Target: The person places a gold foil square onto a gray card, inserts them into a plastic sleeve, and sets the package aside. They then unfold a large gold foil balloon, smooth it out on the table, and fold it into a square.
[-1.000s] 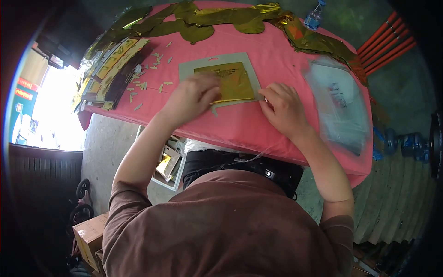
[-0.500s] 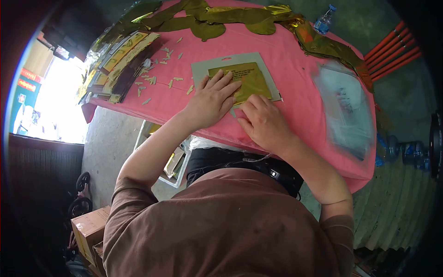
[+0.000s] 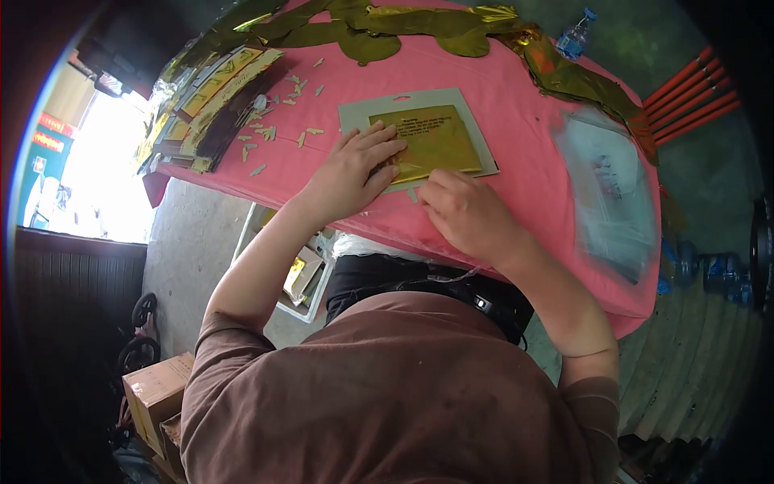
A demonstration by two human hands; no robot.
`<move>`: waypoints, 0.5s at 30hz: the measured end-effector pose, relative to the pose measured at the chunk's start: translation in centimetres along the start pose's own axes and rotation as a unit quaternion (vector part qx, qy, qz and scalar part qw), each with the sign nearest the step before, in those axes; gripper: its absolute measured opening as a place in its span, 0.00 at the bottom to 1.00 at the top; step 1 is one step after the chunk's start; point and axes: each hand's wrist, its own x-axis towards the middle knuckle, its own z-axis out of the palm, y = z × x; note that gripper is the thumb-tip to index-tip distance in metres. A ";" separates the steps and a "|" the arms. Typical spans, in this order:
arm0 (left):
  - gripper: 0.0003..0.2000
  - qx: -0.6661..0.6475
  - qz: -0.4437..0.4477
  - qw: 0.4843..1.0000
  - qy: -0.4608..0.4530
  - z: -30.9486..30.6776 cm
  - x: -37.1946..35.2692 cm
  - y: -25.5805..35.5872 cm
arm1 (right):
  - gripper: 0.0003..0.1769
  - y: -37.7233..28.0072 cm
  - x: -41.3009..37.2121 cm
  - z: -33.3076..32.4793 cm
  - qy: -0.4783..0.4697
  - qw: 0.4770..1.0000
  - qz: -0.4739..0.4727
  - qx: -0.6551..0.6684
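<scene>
Gold foil [image 3: 447, 145] lies flat on grey card [image 3: 355, 118] on your desk [image 3: 516, 185]. Press evenly with your left hand [image 3: 351, 173], spread over the foil's left side; your right hand [image 3: 461, 206] is curled at the near edge, its hold unclear.

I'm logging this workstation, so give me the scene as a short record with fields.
Left hand: fingers spread over the left part of the gold packet
Right hand: fingers curled at the packet's near edge; any grip is hidden
Packet: flat on a grey card, dark print toward its far side
Left side: scattered small pale pieces, then piled printed cards
Right side: clear plastic bags
Far edge: gold foil shapes, bottle toward the right
Surface: pink tablecloth
</scene>
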 end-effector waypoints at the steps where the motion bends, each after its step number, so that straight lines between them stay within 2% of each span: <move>1: 0.19 0.003 -0.002 1.000 -0.002 0.0 0.0 0.0 | 0.05 0.0 0.1 0.0 -0.021 1.000 -0.009 -0.011; 8: 0.22 0.041 0.002 0.999 -0.026 -0.2 -0.2 0.6 | 0.03 0.4 1.3 -0.1 -0.080 0.994 -0.027 -0.062; 10: 0.24 0.036 -0.004 0.998 -0.048 -0.3 -0.1 0.5 | 0.05 1.0 1.4 -0.4 -0.103 0.994 -0.038 0.002; 13: 0.25 0.022 -0.005 0.998 -0.059 -0.5 0.0 0.6 | 0.05 1.4 0.9 -0.2 -0.083 0.992 -0.066 0.064; 15: 0.25 0.017 -0.004 0.998 -0.061 -0.5 0.1 0.5 | 0.06 1.0 0.2 -0.9 -0.090 0.990 -0.052 0.098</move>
